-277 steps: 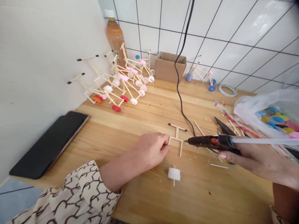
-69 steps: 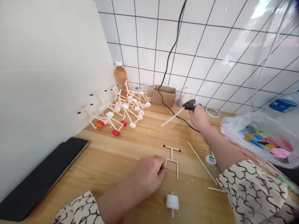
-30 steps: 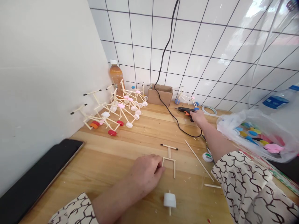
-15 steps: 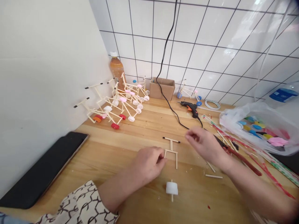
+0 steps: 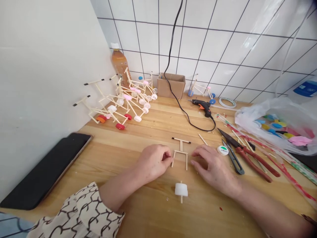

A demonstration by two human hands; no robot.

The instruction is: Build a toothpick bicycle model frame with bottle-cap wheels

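Note:
A small stick frame (image 5: pixel 181 152) with a black-tipped crossbar lies flat on the wooden table, its two legs pointing toward me. The fingertips of my left hand (image 5: pixel 155 163) are pinched together at the lower end of its left leg. To the right of the frame rests my right hand (image 5: pixel 214 168), thumb and fingers apart and holding nothing; its fingertips come close to the right leg without touching it. Nearer to me lies a white bottle-cap wheel (image 5: pixel 181 189) with a thin stick through it. One loose stick (image 5: pixel 203 139) lies just beyond my right hand.
Several stick models with cap wheels (image 5: pixel 120 126) stand back left, before a drink bottle (image 5: pixel 120 62). A hot glue gun (image 5: pixel 201 107), cardboard box (image 5: pixel 170 87), pliers (image 5: pixel 247 155), snips (image 5: pixel 234 158), white cap (image 5: pixel 223 150) and bag of caps (image 5: pixel 267 112) lie behind or right. A phone (image 5: pixel 47 172) lies left.
My right hand has come down from above the table to beside the frame, uncovering the pliers, snips and white cap. My left hand stays at the left leg. The view has shifted slightly.

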